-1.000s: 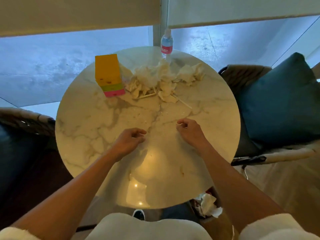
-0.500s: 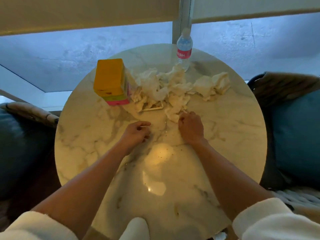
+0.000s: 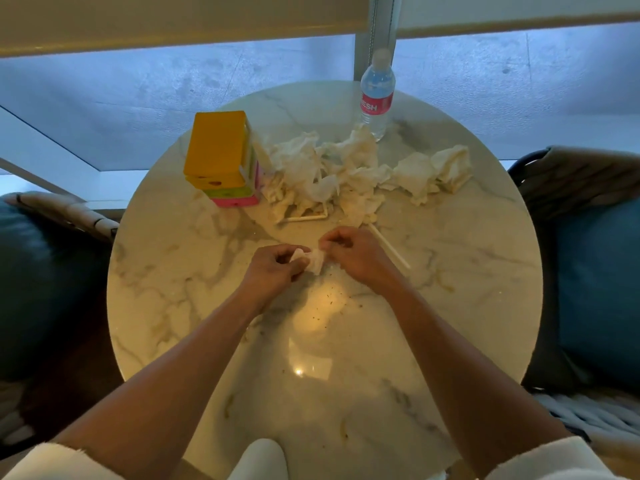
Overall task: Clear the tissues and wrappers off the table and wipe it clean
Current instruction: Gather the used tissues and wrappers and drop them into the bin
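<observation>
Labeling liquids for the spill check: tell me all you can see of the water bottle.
The water bottle is clear plastic with a pale cap and a red band label with white letters. It stands upright and capped at the far edge of the round marble table, in front of the window frame. Its fill level cannot be told. No hand touches it. The pile of crumpled tissues reaches its base; whether they touch is unclear.

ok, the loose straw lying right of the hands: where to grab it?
Pinch the straw at its near, lower-right end, coming from above on the right. It lies flat and slanted on the table; its far end runs under the tissues, close to the right hand.
</observation>
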### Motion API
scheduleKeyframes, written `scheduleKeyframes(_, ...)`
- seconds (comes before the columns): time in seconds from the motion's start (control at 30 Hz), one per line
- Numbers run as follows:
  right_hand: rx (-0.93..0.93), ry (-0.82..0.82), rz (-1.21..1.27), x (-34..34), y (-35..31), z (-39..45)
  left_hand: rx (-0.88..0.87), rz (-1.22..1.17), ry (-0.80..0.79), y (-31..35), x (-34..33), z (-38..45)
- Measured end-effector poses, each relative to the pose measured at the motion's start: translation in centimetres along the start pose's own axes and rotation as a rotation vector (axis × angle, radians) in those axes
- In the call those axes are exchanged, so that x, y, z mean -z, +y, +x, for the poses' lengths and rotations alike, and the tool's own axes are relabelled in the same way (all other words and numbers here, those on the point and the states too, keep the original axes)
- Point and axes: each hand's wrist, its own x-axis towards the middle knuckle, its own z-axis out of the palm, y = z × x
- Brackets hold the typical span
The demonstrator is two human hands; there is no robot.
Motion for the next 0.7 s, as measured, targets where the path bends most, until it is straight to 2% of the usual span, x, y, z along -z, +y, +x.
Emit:
scheduleKeyframes(0.1,0.008,0.425,-0.267,1.1,0.8,2.5,0.012,-0.002,0.070,0.1,0.3,-0.2)
scheduleKeyframes(0.13,-0.016,0.509,-0.364,1.5,1.2,3.3,0.011,0.002,0.082,0.1,0.5,-0.3)
scheduleKeyframes(0.23,-0.091,0.465,-0.580,2.0,2.1,5.2,0.024,0.008,0.141,-0.3,1.2,-0.4)
scheduleKeyframes(0.3,-0.052,0.457,-0.632,2.3,2.6,5.6,0.073,-0.035,0.166,-0.4,1.6,-0.3)
scheduleKeyframes(0.43,0.003,0.562,-0.520,2.3,2.8,4.7,0.160,-0.150,0.127,-0.2,1.8,-0.9)
scheduleKeyframes(0.7,0.001,0.657,-0.185,1.0,3.6,-2.5,0.100,-0.122,0.012,-0.3,2.3,-3.8)
